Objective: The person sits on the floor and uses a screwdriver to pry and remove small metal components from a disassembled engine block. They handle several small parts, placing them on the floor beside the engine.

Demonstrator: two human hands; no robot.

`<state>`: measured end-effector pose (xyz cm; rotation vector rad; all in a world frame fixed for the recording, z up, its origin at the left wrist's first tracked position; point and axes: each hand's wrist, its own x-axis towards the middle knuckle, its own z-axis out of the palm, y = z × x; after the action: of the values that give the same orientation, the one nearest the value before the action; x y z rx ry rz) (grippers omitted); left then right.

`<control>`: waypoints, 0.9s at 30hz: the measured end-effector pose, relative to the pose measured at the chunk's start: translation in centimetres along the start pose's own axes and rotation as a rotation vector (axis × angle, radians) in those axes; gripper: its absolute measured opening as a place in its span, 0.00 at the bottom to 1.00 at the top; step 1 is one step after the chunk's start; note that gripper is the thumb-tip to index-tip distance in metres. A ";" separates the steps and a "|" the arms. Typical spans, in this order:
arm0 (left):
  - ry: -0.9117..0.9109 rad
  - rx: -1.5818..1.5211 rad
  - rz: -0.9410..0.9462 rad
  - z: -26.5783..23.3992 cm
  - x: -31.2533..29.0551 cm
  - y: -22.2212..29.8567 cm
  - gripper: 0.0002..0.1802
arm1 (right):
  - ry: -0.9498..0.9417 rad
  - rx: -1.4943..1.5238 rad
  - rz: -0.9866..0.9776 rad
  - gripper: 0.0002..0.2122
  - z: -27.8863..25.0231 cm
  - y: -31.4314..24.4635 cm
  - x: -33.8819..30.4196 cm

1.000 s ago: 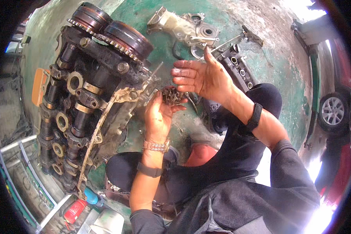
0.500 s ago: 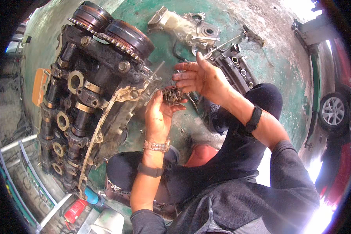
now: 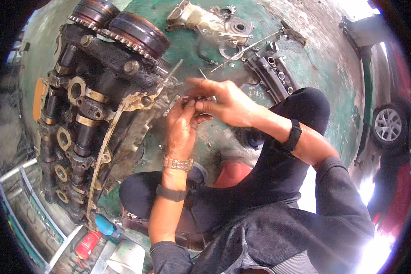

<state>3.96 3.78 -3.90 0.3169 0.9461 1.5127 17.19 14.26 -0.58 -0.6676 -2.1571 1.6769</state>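
Green floor (image 3: 335, 102); dark clump (image 3: 197, 99) in curled left hand (image 3: 181, 123), beneath right hand (image 3: 226, 104), grip unclear.

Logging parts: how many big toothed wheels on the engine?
2: the left toothed wheel at the engine's far end, near the picture's top edge, and the right toothed wheel beside it. Others may be hidden.

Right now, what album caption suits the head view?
Left hand and right hand together beside grimy engine; pale casing on green floor.

My coppery watch (image 3: 178, 164), black right wristband (image 3: 295, 135), dark sleeves (image 3: 338, 182), black-and-tan engine (image 3: 108, 75), patchy green floor (image 3: 335, 109), red canister (image 3: 87, 245)
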 end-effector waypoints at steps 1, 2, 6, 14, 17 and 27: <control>-0.037 -0.061 0.017 0.0 0.0 -0.1 0.12 | -0.043 -0.051 0.064 0.25 0.3 -0.1 -0.1; 0.057 0.010 0.000 -0.1 0.1 -0.2 0.12 | -0.091 -0.148 0.020 0.27 0.3 0.0 -0.1; 0.089 0.439 0.146 -0.8 0.5 -0.2 0.10 | -0.024 -0.308 -0.233 0.33 1.3 0.4 -0.2; 0.094 0.666 0.231 -0.9 0.5 -0.3 0.12 | -0.002 -0.424 -0.356 0.36 1.4 0.7 -0.5; 0.136 0.171 0.052 -0.5 0.7 -0.3 0.14 | 0.004 -0.419 -0.320 0.36 1.2 0.7 -0.5; 0.331 0.246 -0.073 -0.1 0.1 0.3 0.16 | 0.021 -0.363 -0.269 0.28 1.1 0.6 -0.2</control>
<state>3.65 3.88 -3.85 0.2070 1.3979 1.4073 16.87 13.38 -1.43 -0.4551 -2.4346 1.1511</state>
